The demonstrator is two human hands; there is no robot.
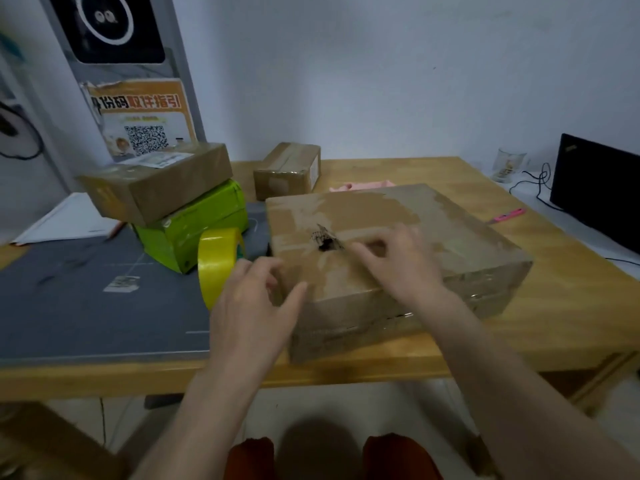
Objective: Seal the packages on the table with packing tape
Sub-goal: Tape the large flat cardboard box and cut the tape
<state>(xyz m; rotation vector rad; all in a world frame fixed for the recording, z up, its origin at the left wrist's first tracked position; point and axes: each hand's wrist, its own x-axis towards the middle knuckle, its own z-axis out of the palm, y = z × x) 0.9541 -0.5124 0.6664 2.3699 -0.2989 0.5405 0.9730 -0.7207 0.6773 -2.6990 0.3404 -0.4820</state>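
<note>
A large flat cardboard box lies in the middle of the wooden table, with a torn hole in its top and patches of old tape. My right hand rests on the box's top just right of the hole, fingers bent down onto the cardboard. My left hand is at the box's near left corner, fingers loosely curled and thumb against the box edge. A yellow roll of packing tape stands on edge just behind and left of my left hand. Motion blur hides whether either hand pinches any tape.
A brown box sits on a green box at the left, on a grey mat. A small taped box stands at the back. A pink pen, glass jar and black laptop are on the right.
</note>
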